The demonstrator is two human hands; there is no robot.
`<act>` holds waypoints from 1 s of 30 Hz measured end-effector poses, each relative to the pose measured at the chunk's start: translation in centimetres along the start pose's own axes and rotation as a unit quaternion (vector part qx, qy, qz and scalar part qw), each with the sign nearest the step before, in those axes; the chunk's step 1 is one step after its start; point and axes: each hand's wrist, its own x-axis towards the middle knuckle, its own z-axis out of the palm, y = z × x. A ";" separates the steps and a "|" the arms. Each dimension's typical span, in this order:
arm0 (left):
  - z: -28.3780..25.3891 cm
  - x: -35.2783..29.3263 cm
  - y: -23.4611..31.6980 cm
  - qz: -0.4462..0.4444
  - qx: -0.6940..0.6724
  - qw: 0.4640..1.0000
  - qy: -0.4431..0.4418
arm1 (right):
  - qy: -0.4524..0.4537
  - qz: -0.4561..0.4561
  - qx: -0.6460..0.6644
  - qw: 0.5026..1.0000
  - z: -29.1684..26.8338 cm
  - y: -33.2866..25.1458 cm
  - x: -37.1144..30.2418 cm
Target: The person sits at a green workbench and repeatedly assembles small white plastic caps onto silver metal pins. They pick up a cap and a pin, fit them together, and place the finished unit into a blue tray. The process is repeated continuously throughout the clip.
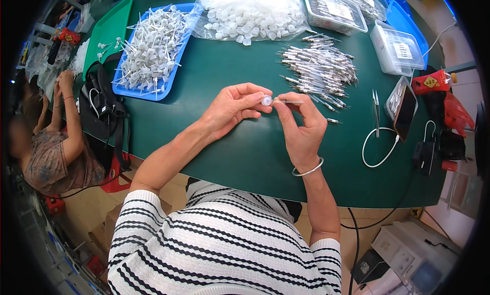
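Between the thumb and fingers of my left hand [229, 110] is a small translucent white plastic cap [266, 100]. My right hand [306, 134] pinches a thin metal-tipped rod [292, 101], its end pointing at the cap; whether the two touch is too small to tell. Beyond my right hand lies a loose pile of similar rods [321, 68], with a single one near its lower edge. A blue tray [164, 94] at the left is heaped with white caps that have stems. Straight ahead, many loose white caps [250, 22] spread over a clear plastic bag.
Tweezers [376, 111], a white cable [368, 162] and a phone [406, 114] lie to the right. Clear plastic boxes [337, 11] stand at the back. A black bag [99, 98] and a green tray [109, 22] are at the left, near another person [56, 152].
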 end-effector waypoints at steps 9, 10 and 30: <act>0.1 -0.1 0.0 -0.019 -0.031 0.999 -0.001 | 0.007 -0.012 -0.007 1.000 0.1 -0.1 0.0; 0.1 -0.1 0.0 -0.022 -0.033 0.999 -0.001 | 0.010 -0.015 -0.007 1.000 0.1 -0.1 0.0; -0.1 -0.2 0.0 -0.031 -0.050 0.998 -0.017 | 0.009 -0.030 0.005 0.999 0.1 0.3 -0.2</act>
